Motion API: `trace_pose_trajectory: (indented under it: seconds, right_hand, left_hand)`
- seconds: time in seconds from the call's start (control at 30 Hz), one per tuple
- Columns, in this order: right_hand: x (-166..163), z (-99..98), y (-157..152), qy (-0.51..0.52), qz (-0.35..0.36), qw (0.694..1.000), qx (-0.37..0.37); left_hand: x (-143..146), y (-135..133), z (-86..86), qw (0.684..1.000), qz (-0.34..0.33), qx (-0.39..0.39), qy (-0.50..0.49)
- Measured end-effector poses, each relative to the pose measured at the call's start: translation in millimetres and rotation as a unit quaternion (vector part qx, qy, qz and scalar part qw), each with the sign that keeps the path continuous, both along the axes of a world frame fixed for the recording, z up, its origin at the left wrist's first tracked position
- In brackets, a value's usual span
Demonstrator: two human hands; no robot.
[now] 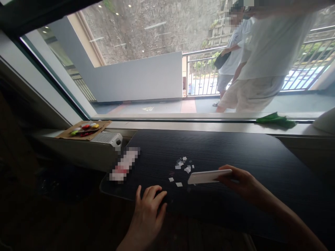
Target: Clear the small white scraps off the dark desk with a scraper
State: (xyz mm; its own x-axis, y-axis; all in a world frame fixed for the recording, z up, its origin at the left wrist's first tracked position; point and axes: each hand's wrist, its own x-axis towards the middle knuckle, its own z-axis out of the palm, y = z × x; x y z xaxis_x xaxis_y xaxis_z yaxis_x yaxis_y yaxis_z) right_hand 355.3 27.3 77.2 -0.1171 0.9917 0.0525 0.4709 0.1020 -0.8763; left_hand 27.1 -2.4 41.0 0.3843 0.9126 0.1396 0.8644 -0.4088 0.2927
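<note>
My right hand (pixel 237 179) grips a thin, flat white rectangular object (pixel 205 176) by its right end. It is held tilted just above the dark table (pixel 222 146); whether its lower edge touches the top I cannot tell. Beside its left end lie several small white paper pieces (pixel 178 184), loosely scattered, some overlapping. My left hand (pixel 150 204) is at the table's near edge, palm down, its fingers spread and slightly bent. It holds nothing and is closest to the lower paper pieces.
A blurred pale pink and white item (pixel 125 165) lies at the table's left end. On the sill are a brown board with colourful items (pixel 85 129), a grey-white vented box (pixel 108 138) and a green cloth-like thing (pixel 276 120). Two people (pixel 269 52) stand beyond the window.
</note>
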Motion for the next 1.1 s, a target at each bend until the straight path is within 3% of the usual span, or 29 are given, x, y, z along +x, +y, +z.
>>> trace_pose_trajectory:
  seconds: [0.13,0.4,0.77,0.93,1.1]
  right_hand:
    - [-11,-4.9,14,0.041,0.034,0.999,-0.005]
    - [11,-0.4,1,-0.045,0.047,0.993,-0.094]
    - [3,0.5,2,-0.011,0.125,0.989,-0.080]
    - [25,1.3,-10,-0.005,0.068,0.995,-0.078]
    - [20,-4.4,0,-0.014,0.003,1.000,-0.027]
  left_hand:
    - [0,-1,-1.7,1.000,-0.002,-0.001,0.004]
    - [3,-2,7.6,1.000,0.002,-0.022,0.022]
    - [-2,-3,9.6,0.999,-0.016,-0.010,0.036]
    - [5,-3,9.1,1.000,0.004,0.012,0.019]
    - [2,-4,9.6,0.999,-0.003,-0.008,0.036]
